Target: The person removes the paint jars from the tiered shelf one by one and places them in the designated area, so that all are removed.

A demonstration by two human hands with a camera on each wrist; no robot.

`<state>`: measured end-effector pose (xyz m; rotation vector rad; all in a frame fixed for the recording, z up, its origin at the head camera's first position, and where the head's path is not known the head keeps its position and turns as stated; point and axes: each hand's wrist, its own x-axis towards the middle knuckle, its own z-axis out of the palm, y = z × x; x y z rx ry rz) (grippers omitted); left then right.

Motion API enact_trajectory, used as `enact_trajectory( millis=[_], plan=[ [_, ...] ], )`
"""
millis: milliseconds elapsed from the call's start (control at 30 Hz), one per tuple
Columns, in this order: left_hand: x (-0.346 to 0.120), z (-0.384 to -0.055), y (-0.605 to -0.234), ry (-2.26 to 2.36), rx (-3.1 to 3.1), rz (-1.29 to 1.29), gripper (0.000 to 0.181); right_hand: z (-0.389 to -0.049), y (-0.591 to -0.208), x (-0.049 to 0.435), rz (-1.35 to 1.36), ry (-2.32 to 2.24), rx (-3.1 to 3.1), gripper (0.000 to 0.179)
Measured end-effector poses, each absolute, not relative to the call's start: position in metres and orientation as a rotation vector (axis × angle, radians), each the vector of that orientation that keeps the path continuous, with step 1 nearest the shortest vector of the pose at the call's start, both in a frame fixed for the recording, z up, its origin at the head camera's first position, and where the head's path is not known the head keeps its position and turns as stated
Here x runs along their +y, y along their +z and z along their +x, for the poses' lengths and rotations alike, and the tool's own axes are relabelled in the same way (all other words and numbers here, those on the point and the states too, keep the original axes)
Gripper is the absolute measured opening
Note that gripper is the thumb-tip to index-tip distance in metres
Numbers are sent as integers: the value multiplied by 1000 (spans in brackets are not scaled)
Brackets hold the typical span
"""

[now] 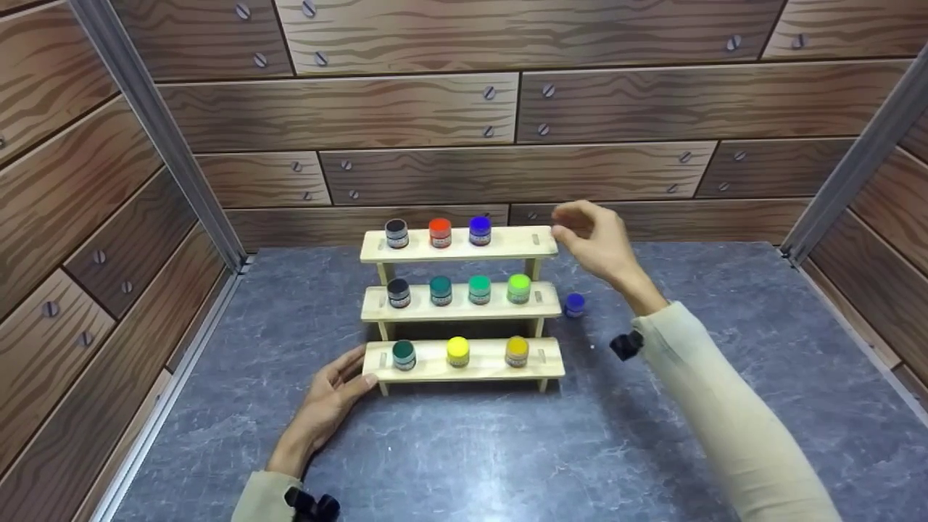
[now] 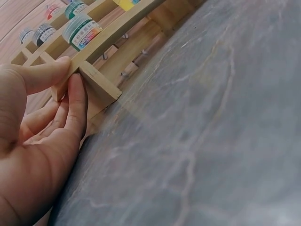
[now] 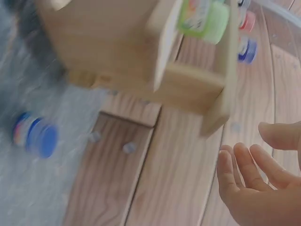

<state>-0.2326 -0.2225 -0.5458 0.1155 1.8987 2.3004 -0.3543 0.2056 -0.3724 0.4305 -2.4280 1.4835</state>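
Note:
A three-step wooden rack [image 1: 428, 371] carries small paint jars. My left hand [image 1: 326, 399] pinches the left end of its bottom step, thumb on top and fingers underneath, as the left wrist view also shows. Beside the right end of the top step, my right hand [image 1: 598, 239] is raised with fingers loosely bent and nothing in them. On the top step stand a black jar [image 1: 396, 234], a red jar [image 1: 440, 233] and a blue jar [image 1: 480, 230]. Another blue jar [image 1: 575, 305] is on the table, right of the middle step and below my right hand.
Black, teal and green jars, including a light green jar [image 1: 518, 288], line the middle step. The bottom step bears a dark green jar [image 1: 404, 355], a yellow jar [image 1: 457, 351] and an amber jar [image 1: 516, 351]. Wood-patterned walls [image 1: 420, 109] enclose the grey table [image 1: 471, 457].

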Motion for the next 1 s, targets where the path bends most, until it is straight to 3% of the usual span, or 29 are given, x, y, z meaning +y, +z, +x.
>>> enact_trajectory(
  millis=[433,1000],
  plan=[
    [-223,-232,-548,2301,1878,100,76,-367,-360,154,529,1525,-2505,40],
    [-226,-234,-547,2285,1861,119,79,-369,-368,119,563,1511,-2600,45]
  ],
)
